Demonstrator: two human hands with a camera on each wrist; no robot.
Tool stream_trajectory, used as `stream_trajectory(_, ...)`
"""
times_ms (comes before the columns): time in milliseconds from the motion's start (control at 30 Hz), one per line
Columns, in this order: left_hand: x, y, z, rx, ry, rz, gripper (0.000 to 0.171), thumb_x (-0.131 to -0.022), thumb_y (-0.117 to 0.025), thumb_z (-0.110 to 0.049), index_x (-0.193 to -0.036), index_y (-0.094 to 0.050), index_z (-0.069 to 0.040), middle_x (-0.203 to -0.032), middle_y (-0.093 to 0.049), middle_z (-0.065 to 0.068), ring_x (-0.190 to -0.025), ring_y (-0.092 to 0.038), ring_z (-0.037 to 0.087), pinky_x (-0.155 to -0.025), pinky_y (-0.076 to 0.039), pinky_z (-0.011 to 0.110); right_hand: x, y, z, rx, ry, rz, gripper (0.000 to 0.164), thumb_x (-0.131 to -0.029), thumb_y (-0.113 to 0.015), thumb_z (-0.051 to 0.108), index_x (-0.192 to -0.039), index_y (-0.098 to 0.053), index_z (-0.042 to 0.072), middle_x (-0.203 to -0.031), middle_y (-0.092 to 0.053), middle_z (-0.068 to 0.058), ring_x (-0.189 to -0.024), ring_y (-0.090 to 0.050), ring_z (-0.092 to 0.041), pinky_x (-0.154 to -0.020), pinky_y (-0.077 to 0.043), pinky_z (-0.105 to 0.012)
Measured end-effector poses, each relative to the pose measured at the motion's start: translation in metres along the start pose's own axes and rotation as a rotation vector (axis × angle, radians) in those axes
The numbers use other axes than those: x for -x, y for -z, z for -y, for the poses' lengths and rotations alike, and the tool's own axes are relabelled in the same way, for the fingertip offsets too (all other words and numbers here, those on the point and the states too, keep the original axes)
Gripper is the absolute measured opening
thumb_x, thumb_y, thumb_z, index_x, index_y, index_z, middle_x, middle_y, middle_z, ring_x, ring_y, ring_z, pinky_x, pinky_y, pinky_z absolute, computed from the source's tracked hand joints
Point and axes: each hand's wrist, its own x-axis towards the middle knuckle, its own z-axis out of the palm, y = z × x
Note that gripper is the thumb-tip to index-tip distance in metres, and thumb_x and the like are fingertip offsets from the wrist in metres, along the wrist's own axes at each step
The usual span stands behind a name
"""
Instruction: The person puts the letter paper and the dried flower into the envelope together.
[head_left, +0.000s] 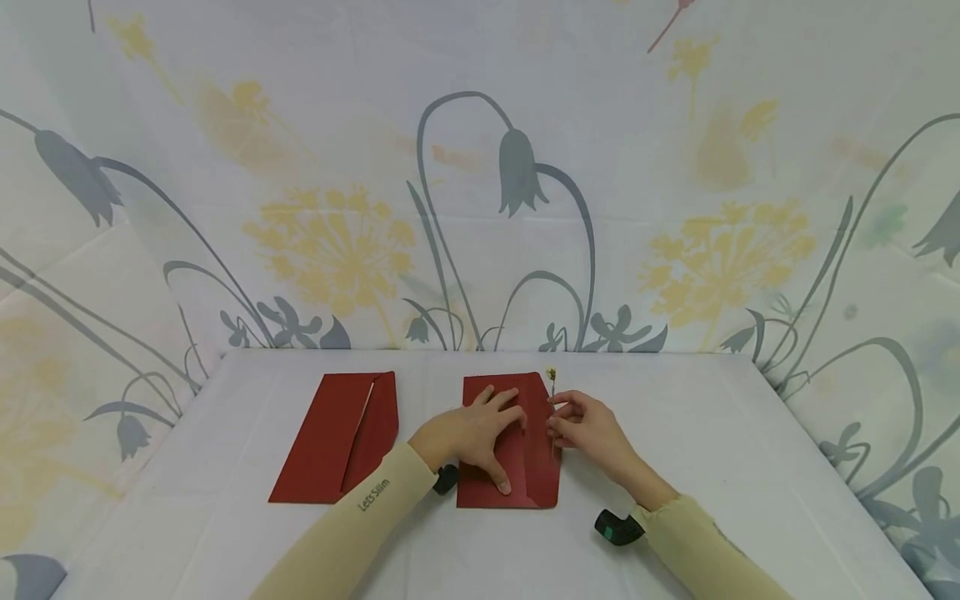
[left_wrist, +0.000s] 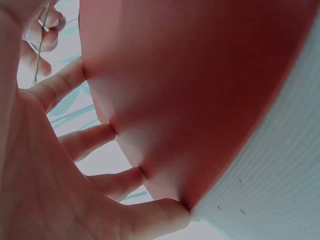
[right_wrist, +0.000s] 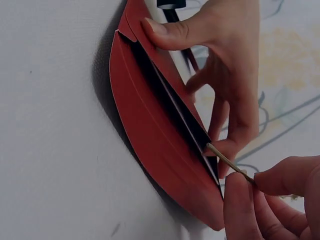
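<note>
A red envelope (head_left: 542, 471) lies with its flap folded out to the right. My left hand (head_left: 476, 433) is spread over it, fingertips and thumb touching its surface; the left wrist view shows those fingertips on the red paper (left_wrist: 200, 75). At the flap side my right hand (head_left: 581, 423) pinches a thin dried flower stem (right_wrist: 227, 160) between thumb and fingers. The small yellow flower head (head_left: 551, 373) points away from me. In the right wrist view the stem's cut end is by the dark opening (right_wrist: 172, 105) of the envelope, which gapes slightly.
A second red envelope (head_left: 318, 442) lies to the left, its flap also turned out and a pale edge showing at the opening. The white table (head_left: 675, 417) meets a flower-printed cloth (head_left: 480, 250) at the back. Dark wrist devices (head_left: 618, 527) sit at both cuffs.
</note>
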Motion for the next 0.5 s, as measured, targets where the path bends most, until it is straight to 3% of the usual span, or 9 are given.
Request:
stream_trajectory(167,0.000,0.000,-0.001,-0.012,0.005,0.000,0.086,-0.060,-0.088,-0.062,-0.130,-0.048,-0.032,-0.164,-0.018,0.003,-0.148,-0.013,0.043,-0.099,-0.045,0.057,-0.005,-0.014,0.002,-0.010,-0.004,-0.020,0.037,-0.093,-0.066,0.001,-0.127,-0.054,-0.003,-0.096,-0.065,-0.013,-0.085,-0.071,-0.023,-0.070,-0.060,-0.035)
stream_trajectory(500,-0.001,0.001,0.000,-0.009,0.000,0.016,0.093,-0.062,-0.087,-0.061,-0.139,-0.045,-0.030,-0.164,-0.015,0.003,-0.149,-0.010,0.043,-0.099,-0.044,0.060,-0.010,-0.035,0.000,-0.078,-0.054,-0.045,0.026,-0.090,-0.062,-0.002,-0.115,-0.056,-0.003,-0.097,-0.062,-0.015,-0.082,-0.069,-0.023,-0.070,-0.060,-0.036)
